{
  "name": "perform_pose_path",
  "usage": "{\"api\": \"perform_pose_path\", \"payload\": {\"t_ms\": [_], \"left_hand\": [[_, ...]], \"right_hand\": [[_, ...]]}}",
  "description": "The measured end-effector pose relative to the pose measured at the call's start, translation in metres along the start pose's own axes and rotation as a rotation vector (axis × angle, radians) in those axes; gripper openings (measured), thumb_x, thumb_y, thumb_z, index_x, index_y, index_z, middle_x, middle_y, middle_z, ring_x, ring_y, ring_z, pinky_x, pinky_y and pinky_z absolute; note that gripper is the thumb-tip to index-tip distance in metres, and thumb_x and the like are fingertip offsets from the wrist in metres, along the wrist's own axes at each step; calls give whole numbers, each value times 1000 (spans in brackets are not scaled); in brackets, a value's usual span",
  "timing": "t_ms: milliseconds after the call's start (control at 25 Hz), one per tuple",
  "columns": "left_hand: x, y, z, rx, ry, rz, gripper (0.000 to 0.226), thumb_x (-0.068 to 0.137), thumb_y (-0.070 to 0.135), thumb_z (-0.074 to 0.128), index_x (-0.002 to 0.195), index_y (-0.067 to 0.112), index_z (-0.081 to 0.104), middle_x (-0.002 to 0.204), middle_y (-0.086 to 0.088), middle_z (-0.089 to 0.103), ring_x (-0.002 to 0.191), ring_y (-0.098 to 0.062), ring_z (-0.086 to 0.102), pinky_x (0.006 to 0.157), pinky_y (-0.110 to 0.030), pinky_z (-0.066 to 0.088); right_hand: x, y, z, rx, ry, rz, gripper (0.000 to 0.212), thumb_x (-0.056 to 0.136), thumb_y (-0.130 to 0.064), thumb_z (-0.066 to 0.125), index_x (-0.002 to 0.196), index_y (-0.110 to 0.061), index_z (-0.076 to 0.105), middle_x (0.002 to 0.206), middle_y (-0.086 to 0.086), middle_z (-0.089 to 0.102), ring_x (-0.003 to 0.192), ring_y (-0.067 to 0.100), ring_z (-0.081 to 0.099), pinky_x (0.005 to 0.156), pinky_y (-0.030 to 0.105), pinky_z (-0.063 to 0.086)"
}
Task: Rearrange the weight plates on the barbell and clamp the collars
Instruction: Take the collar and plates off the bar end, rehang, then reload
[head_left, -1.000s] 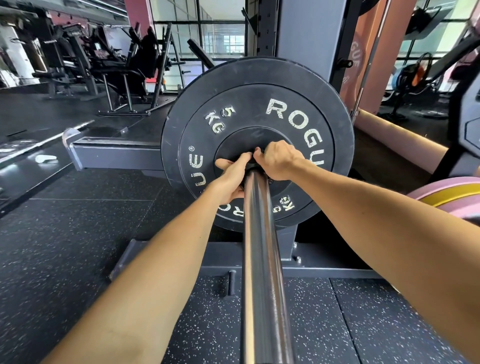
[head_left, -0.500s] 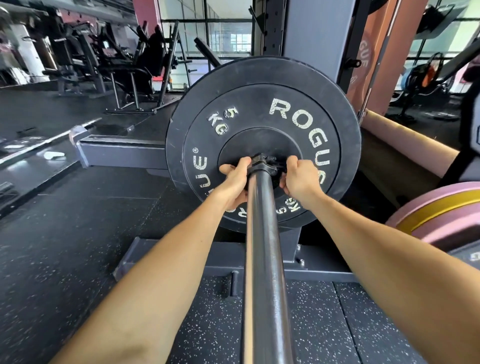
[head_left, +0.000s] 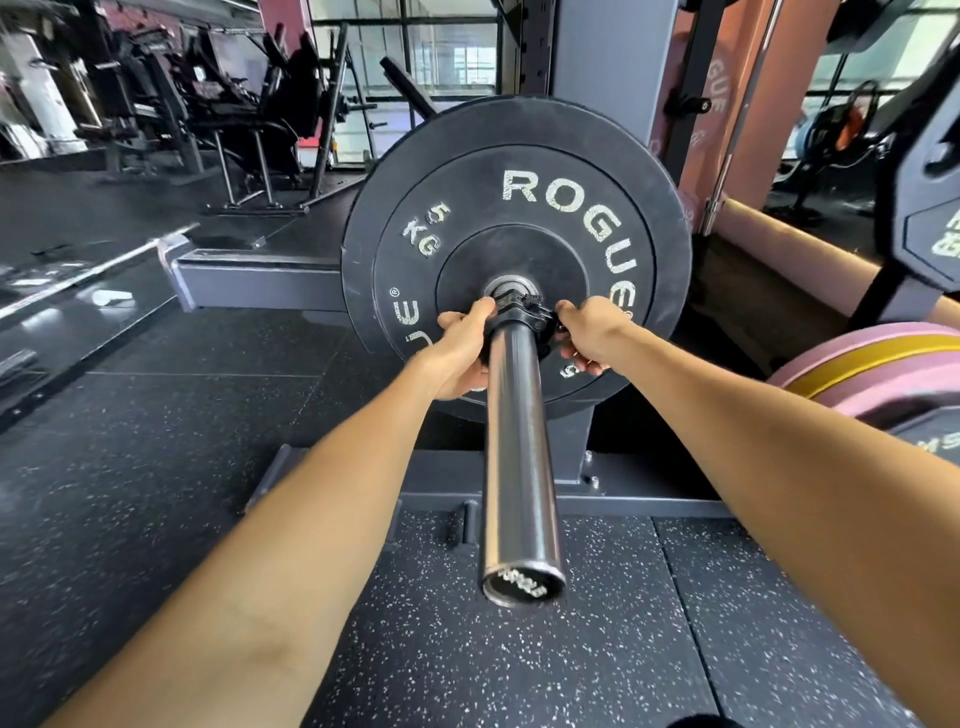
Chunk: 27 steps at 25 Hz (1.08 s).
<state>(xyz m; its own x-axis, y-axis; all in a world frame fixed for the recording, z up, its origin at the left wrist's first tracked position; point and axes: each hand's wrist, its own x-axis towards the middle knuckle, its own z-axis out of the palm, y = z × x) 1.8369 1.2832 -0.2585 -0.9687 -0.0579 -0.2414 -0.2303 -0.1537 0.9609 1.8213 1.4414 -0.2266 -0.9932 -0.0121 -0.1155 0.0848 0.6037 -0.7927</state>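
Both arms stretched straight out in front, left hand (head_left: 460, 353) and right hand (head_left: 589, 332) curled in a grip, one on each side, knuckles facing up.

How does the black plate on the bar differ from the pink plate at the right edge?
The black plate stands upright on the bar; the pink plate lies flat, off the bar. The black plate is plain black with white lettering; the pink plate has a yellow band. The black plate shows whole; the pink plate is cut off by the frame. Both are round.
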Motion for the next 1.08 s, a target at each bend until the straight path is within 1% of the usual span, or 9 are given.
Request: {"api": "perform_pose_path", "payload": {"t_ms": [120,240,320,400,480,720,840,920,1080], "left_hand": [[-33,-6,0,5,-34,-7,44,99,43,48,122,11,29,113,-17,53,87,-28,63,84,-48,58],[-75,-14,1,35,-70,-4,57,100,43,45,140,5,29,110,-15,57,86,-27,61,69,-38,58],[-103,-21,-1,40,-102,-14,52,100,43,43,136,8,31,105,-17,56,85,-27,60,70,-38,58],[-129,-29,-4,39,-116,-12,35,101,43,41,118,13,35,100,-17,56,87,-27,61,86,-44,56],[-154,-36,-4,34,-170,-33,32,103,43,39,115,14,39,105,-19,61,95,-29,65,97,-47,52],[-221,-55,-4,-68,-218,0,43,104,34,42,141,15,33,136,-25,51,100,-37,68,70,-51,59],[-245,-60,-5,-46,-289,-1,33,106,33,38,131,12,43,135,-23,55,109,-40,65,81,-56,57],[-259,-66,-9,3,-373,-6,39,106,36,31,124,9,53,131,-21,60,113,-37,64,91,-56,54],[-279,-74,-18,51,-529,-32,56,102,47,27,128,6,55,103,-12,64,78,-21,63,86,-46,54]], "right_hand": [[-32,3,1,0,-16,54,47,104,-34,30,68,-8,47,54,7,52,21,14,37,29,12,28],[-73,10,1,20,-45,79,47,104,-35,28,69,-10,45,56,6,51,20,13,36,31,10,26],[-102,15,0,22,-56,62,47,105,-35,26,70,-10,44,57,7,50,20,12,36,30,10,25],[-130,19,1,13,-61,41,47,105,-35,26,70,-10,44,59,7,50,21,11,37,30,10,25],[-155,22,1,12,-66,47,47,105,-35,25,70,-10,43,60,7,50,21,11,37,30,10,24],[-226,34,2,0,-82,22,47,106,-35,22,71,-11,43,61,6,50,42,18,40,34,18,28],[-248,37,1,8,-88,18,43,105,-32,23,73,-12,44,60,6,51,43,18,40,34,17,27],[-262,39,-2,17,-104,16,41,104,-30,25,73,-12,44,59,5,51,41,17,40,35,17,28],[-282,41,-5,53,-117,-20,38,102,-27,28,72,-12,44,54,4,51,34,15,41,36,17,28]]}}
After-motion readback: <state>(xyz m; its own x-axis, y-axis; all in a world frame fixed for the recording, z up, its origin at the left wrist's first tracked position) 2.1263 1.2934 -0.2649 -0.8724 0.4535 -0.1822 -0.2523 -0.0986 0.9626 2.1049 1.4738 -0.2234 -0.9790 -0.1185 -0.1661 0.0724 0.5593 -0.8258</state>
